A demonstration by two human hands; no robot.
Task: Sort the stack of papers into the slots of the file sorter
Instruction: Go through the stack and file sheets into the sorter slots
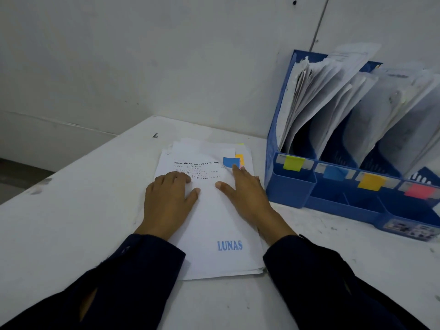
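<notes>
Both the left hand and right hand rest flat, holding nothing, on the paper stack beside the blue file sorter; the sheets look thin and floppy, probably best pinched at the tabbed edge.

The blue plastic file sorter runs off the right edge past its pink tab, the small handwriting on the top white sheet of the paper stack is illegible, and both dark sleeves are cut off below.
</notes>
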